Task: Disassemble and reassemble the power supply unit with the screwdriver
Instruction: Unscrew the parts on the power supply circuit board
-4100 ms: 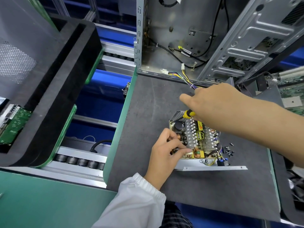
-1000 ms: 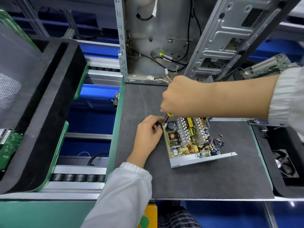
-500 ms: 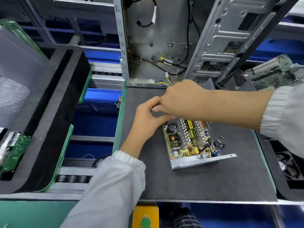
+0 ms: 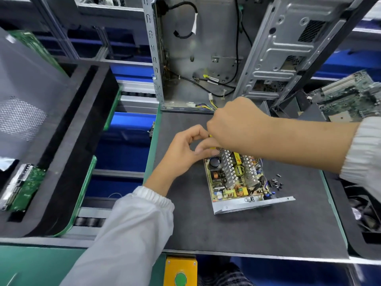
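The open power supply unit [image 4: 237, 180] lies on the dark mat [image 4: 257, 230], its circuit board, heat sinks and coils exposed. My right hand [image 4: 237, 124] hovers over its far left corner, fist curled round the yellow screwdriver [image 4: 210, 136], of which only slivers show. My left hand [image 4: 183, 149] is beside it on the left, index finger and thumb curled in a ring that closes on the screwdriver just below my right fist. The tip is hidden. A small pile of loose black screws [image 4: 276, 182] lies right of the unit.
An open computer case [image 4: 198, 58] stands at the back of the mat, cables hanging out. A green motherboard [image 4: 348, 98] sits at the far right. A black foam tray [image 4: 68, 153] with a circuit board is on the left, across a roller conveyor gap. A fan [image 4: 362, 213] lies at the right edge.
My left hand rose from the mat beside the unit's left edge to meet my right hand at the far corner. The unit has not moved on the mat.
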Tool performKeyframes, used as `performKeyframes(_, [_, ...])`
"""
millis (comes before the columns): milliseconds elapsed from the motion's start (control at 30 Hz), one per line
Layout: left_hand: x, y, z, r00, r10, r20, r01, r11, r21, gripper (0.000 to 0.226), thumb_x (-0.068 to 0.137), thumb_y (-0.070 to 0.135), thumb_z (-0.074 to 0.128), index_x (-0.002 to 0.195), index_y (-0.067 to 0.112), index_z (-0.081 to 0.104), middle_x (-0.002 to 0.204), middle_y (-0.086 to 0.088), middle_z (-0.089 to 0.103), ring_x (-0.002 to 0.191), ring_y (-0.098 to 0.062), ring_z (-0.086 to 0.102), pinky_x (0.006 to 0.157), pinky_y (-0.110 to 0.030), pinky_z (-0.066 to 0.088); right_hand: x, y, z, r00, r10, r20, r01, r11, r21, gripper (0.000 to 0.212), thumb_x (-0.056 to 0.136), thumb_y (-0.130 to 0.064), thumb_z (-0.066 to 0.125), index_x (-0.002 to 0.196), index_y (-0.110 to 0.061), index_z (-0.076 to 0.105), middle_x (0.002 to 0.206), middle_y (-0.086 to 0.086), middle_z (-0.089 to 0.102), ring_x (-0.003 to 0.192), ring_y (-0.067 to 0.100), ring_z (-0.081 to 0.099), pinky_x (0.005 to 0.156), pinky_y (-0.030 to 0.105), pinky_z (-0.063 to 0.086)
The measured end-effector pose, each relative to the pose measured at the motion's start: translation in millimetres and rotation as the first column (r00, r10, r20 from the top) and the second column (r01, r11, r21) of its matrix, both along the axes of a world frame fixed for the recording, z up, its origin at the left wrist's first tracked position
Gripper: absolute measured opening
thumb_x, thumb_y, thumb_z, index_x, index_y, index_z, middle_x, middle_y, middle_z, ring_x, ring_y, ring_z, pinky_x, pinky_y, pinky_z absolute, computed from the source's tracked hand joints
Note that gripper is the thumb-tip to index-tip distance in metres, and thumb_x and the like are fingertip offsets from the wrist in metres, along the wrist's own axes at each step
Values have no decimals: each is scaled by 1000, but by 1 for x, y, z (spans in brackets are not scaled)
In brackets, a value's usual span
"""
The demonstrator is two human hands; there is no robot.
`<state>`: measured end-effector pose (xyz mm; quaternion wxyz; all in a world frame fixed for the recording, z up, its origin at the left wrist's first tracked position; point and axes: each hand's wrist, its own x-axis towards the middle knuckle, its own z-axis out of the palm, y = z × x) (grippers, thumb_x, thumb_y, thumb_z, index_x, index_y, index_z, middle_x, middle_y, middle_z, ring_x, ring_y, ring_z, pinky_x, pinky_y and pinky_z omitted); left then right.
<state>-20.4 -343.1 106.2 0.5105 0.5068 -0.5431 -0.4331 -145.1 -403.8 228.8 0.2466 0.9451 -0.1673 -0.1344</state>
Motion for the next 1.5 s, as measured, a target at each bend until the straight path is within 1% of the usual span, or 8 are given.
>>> performKeyframes(67, [4,-3,0,998,-3,64,4,1000,-20,30,76,5,80,102,-2,67,97,1,68,102,-15,60,101,-36,44,-5,-3,1,999,-5,-49,12,990,140,14,95,-31,51,92,-17,47,80,2,41,69,23,50,44,26,16])
performKeyframes(133, [8,-1,1,995,-76,64,76,997,11,19,82,5,75,100,10,71,103,11,67,109,-11,59,101,-29,43,-9,-4,0,991,91,-100,-59,957,284,38,83,-10,58,114,-20,37,92,1,30,69,19,41,44,25,16])
performKeyframes(467, [-6,-2,-1,999,-3,-51,6,998,64,14,81,-6,72,82,7,65,73,11,66,80,-4,60,79,-15,49,4,2,-3,998,35,-47,-28,991,131,23,89,-14,52,108,-15,39,69,1,32,47,15,21,41,28,11])
performKeyframes(700, [2,2,0,998,30,46,-28,999,-34,34,77,6,79,91,36,69,91,16,64,97,-1,57,94,-27,39,0,-7,-2,998,57,0,-56,981,183,33,101,-38,35,107,-10,51,69,1,45,81,29,62,44,27,18])
performKeyframes(1000, [-21,1,7,985,145,88,-148,988,31,24,72,0,82,80,19,71,74,17,71,75,7,61,75,-14,45,9,-1,14,987,-127,-97,146,965,218,18,98,-25,47,105,-14,59,106,7,60,87,27,56,65,34,32])
performKeyframes(1167, [-46,-11,50,967,179,179,-158,980,-124,36,64,16,86,93,21,65,88,18,72,91,6,65,83,-12,45,-35,-16,43,972,-211,-102,232,930,285,25,95,-18,48,75,-15,32,67,-2,32,54,17,32,48,29,25])
performKeyframes(1367, [-128,-38,79,792,149,592,157,887,-434,31,81,26,77,70,10,53,72,-1,50,68,-17,43,61,-30,40,-150,-38,33,844,-502,-191,521,680,515,24,100,-16,38,78,-6,41,68,11,38,52,14,30,42,24,21])
performKeyframes(1500, [-178,-62,42,221,-506,834,632,725,273,12,93,16,61,100,9,69,102,-5,65,94,-24,58,78,-36,46,-203,-46,12,745,-654,-133,533,462,709,26,102,-27,35,107,-2,43,73,9,45,57,21,35,49,33,22])
